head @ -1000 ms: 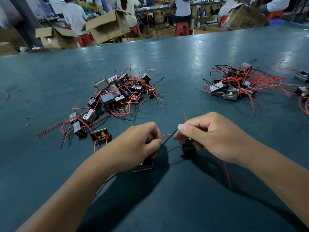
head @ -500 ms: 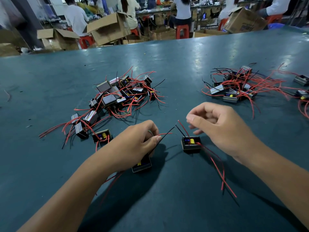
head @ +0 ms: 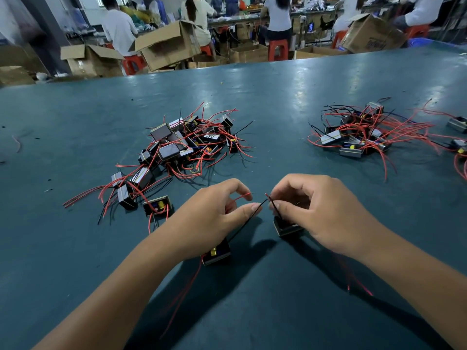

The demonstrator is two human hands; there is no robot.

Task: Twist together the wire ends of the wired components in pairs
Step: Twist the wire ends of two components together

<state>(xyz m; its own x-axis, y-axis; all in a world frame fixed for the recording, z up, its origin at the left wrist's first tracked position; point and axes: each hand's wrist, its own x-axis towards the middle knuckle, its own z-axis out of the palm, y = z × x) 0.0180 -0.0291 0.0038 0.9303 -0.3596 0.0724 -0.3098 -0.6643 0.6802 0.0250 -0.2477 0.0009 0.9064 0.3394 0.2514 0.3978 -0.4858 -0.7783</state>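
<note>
Left hand (head: 212,218): a black wire (head: 249,219) is pinched between curled fingers. Right hand (head: 321,210): wire ends pinched above a component (head: 288,227) on the desk (head: 278,97). Second component (head: 217,252) lies under the left wrist. Two component heaps (head: 182,145) beyond.

My left hand (head: 214,218) pinches a black wire (head: 246,222) running up from the small box (head: 217,253) beneath it, a red wire end (head: 242,197) curling above the thumb. My right hand (head: 321,213) pinches what looks like a red and a black wire end above a second box (head: 288,227). The tips nearly meet. Two tangled heaps sit on the green table (head: 278,97): one pile (head: 182,145) ahead-left, another pile (head: 358,135) ahead-right.
</note>
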